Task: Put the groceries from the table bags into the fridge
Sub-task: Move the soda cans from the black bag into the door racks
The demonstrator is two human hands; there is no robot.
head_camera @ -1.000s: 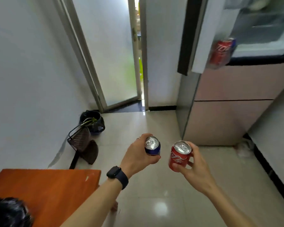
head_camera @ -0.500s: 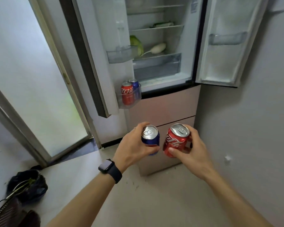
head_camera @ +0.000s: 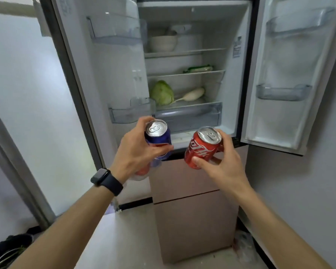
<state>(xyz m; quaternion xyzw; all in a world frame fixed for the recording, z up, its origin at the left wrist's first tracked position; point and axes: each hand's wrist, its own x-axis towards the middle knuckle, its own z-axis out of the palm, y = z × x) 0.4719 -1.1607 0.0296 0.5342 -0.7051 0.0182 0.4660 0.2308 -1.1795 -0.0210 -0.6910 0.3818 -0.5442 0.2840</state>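
With your left grip (head_camera: 138,152) clamped on the blue aluminium can (head_camera: 158,133), its label mostly covered, and your right grip (head_camera: 222,165) clamped on the red aluminium can (head_camera: 201,150) with white script, both held before the open white fridge (head_camera: 232,78), stand each upright in the clear plastic door bin (head_camera: 127,115).

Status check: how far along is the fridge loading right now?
Done: fridge stands open; cabbage, white radish and green packet lie on shelves. In hand: left hand grips a blue can, right hand a red can, both short of the fridge. Left: placing both cans; the table bags are out of view.
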